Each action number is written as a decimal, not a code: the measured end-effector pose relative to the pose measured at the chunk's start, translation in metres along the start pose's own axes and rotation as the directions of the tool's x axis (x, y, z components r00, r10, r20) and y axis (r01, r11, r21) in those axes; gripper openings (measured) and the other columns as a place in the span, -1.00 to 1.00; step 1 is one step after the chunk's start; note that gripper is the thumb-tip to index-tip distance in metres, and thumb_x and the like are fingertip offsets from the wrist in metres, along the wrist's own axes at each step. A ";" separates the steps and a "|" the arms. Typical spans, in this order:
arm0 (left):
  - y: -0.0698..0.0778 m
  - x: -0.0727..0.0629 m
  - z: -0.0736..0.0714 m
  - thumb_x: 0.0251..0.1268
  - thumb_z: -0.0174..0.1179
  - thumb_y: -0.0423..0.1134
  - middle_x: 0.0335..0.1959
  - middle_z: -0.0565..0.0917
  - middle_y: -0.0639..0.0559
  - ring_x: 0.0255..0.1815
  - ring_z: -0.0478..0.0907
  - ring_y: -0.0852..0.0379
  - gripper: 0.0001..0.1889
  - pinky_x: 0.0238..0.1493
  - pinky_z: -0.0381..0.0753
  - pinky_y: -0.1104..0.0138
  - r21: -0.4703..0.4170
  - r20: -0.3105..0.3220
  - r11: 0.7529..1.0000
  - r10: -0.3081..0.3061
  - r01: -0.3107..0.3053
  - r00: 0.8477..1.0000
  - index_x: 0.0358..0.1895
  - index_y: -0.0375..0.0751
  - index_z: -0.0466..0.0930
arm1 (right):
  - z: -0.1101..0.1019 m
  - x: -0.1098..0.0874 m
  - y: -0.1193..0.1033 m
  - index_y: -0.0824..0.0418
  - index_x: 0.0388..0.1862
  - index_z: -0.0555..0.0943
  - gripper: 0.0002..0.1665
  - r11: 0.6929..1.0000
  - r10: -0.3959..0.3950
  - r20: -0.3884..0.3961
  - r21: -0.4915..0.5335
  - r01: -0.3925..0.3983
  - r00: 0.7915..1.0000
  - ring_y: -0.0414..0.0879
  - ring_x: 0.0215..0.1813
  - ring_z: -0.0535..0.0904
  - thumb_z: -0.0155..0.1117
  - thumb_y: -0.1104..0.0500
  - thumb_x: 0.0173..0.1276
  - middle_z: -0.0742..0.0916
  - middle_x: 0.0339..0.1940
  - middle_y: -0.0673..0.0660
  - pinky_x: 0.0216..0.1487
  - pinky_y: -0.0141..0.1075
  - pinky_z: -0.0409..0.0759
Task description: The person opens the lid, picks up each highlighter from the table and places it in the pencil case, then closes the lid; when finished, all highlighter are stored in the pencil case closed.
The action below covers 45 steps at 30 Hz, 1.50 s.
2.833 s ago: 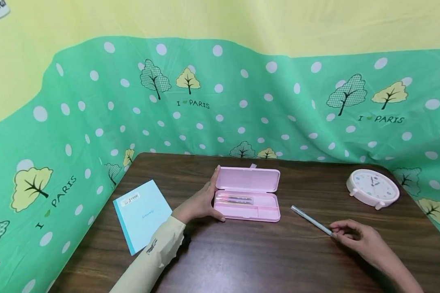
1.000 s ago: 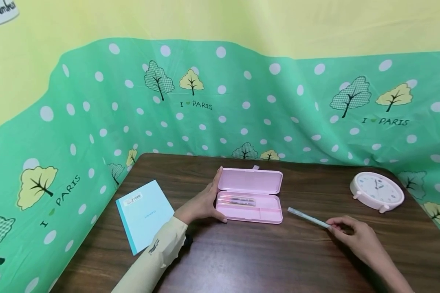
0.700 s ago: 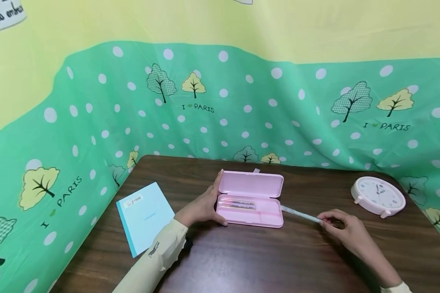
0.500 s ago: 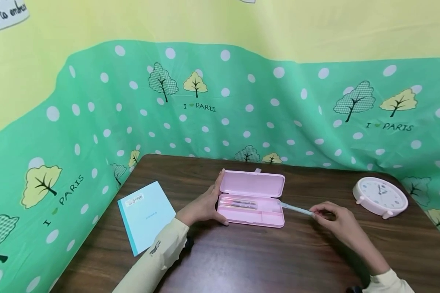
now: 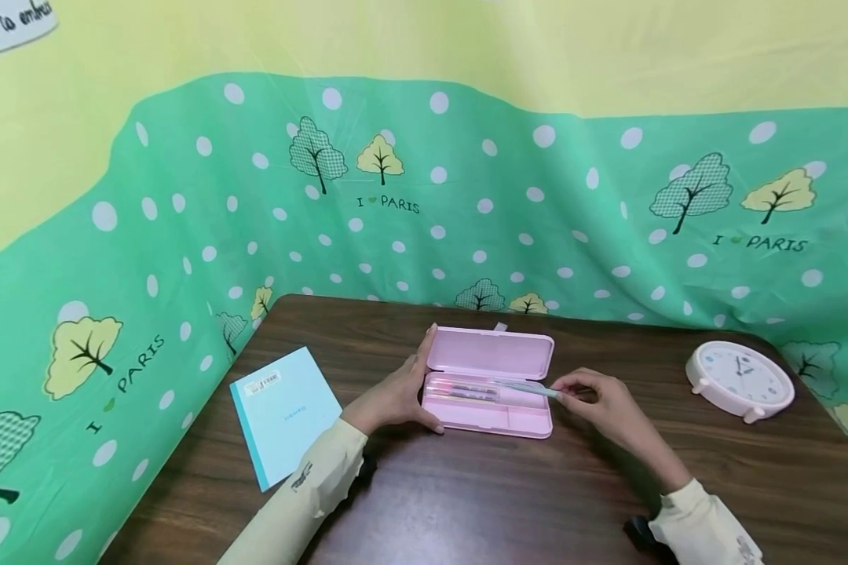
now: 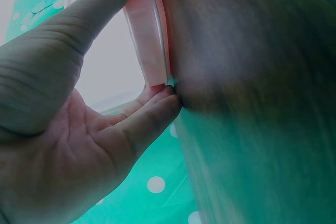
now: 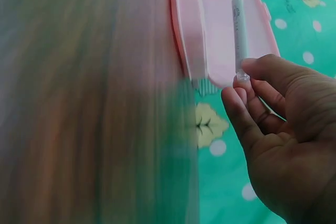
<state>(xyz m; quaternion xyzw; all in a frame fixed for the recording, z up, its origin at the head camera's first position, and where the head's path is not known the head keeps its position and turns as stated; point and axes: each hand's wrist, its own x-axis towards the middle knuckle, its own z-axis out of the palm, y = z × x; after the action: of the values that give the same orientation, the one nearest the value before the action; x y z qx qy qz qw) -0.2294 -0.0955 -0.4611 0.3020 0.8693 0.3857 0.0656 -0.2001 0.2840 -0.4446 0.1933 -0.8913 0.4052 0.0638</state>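
Observation:
A pink pencil case point(image 5: 459, 417) lies open on the table, its lid point(image 5: 491, 353) tipped back toward the curtain. My left hand point(image 5: 396, 396) holds the case's left end, thumb at the front edge and fingers along the lid side. Several slim pens point(image 5: 466, 391) in a clear sleeve lie in the long back compartment. Between thumb and fingertips my right hand point(image 5: 608, 404) pinches one end of a pale grey-green pen point(image 7: 239, 30). This pen reaches over the case's right end, its far tip above the back compartment near the sleeve.
A light blue notebook point(image 5: 286, 416) lies left of the case, beside the left forearm. At the right back rests a round white clock point(image 5: 738, 380). A green and yellow printed curtain point(image 5: 424, 196) hangs behind the dark wooden table point(image 5: 466, 502).
My right hand has carried the pen leftward from the open table to over the pencil case. The left hand has stayed at the case's left end.

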 end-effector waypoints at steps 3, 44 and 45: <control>0.003 0.000 -0.001 -0.11 0.82 0.06 0.75 0.01 -0.37 0.63 0.23 -0.32 0.74 0.50 0.41 -0.16 -0.024 0.009 1.000 -0.007 0.007 1.000 0.76 0.17 -0.67 | 0.010 0.008 -0.005 0.24 -0.12 0.82 -0.90 1.000 -0.009 0.023 0.018 0.009 1.000 -0.28 -0.19 0.62 0.50 0.38 0.44 0.79 -0.15 0.08 -0.17 -0.39 0.68; 0.015 -0.003 -0.005 -0.07 0.82 -0.14 0.81 -0.20 -0.22 0.64 0.24 -0.23 0.72 0.54 0.40 -0.04 0.041 0.017 0.995 -0.087 0.086 0.996 0.76 0.04 -0.66 | 0.080 0.049 -0.038 0.34 -0.17 0.81 -0.91 0.997 0.059 0.100 0.034 -0.063 0.993 -0.06 -0.18 0.65 0.46 0.46 0.41 0.79 -0.20 0.14 -0.13 -0.31 0.67; 0.015 -0.003 -0.006 -0.07 0.82 -0.14 0.81 -0.20 -0.22 0.64 0.24 -0.22 0.72 0.54 0.39 -0.04 0.039 0.018 0.995 -0.087 0.086 0.996 0.76 0.04 -0.67 | 0.080 0.050 -0.039 0.35 -0.16 0.81 -0.91 0.997 0.060 0.103 0.032 -0.063 0.993 -0.06 -0.19 0.64 0.46 0.45 0.41 0.78 -0.21 0.13 -0.13 -0.31 0.67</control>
<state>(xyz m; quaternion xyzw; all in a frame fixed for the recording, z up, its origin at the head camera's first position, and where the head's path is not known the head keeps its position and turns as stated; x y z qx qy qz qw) -0.2219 -0.0928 -0.4466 0.2689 0.8881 0.3628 0.0850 -0.2267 0.1866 -0.4569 0.1873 -0.8916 0.4123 0.0022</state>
